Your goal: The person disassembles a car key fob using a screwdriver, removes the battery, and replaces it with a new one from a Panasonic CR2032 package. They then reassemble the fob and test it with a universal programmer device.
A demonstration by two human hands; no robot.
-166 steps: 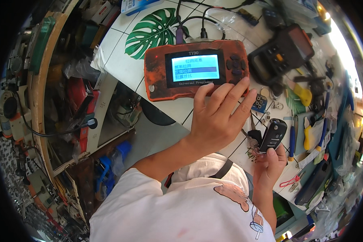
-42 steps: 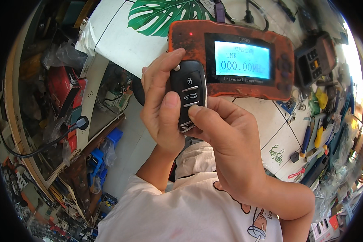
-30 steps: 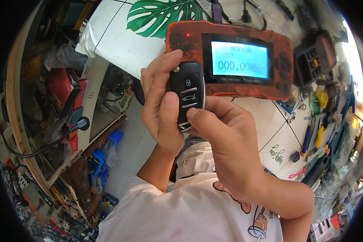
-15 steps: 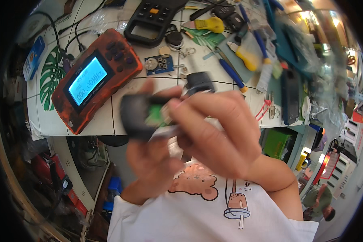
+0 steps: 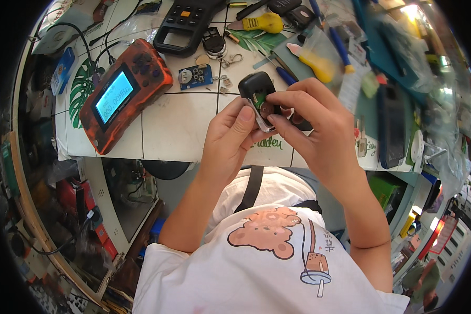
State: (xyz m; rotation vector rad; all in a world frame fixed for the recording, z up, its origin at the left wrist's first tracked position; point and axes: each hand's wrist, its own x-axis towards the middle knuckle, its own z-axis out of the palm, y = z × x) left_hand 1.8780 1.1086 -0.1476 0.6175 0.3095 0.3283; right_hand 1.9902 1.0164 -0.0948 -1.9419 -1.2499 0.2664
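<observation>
Both my hands hold a black car key fob [image 5: 257,92] over the front edge of a white tiled workbench [image 5: 183,131]. The fob's shell is open and a green circuit board shows inside. My left hand [image 5: 230,141] grips it from below with the thumb on its lower edge. My right hand [image 5: 314,131] pinches it from the right, fingers over the open side. An orange handheld tester [image 5: 125,94] with a lit blue screen lies on the bench to the left.
A black handheld device [image 5: 186,23], a small blue circuit board [image 5: 196,77], another key fob with a ring [image 5: 214,42], yellow-handled tools [image 5: 267,22] and blue pens [image 5: 285,76] crowd the bench's far side. Cluttered shelves stand at the left.
The view swung from the tester's screen to the whole bench. The fob, earlier closed and held up near the tester, is now open with its circuit board showing, held lower over the bench edge.
</observation>
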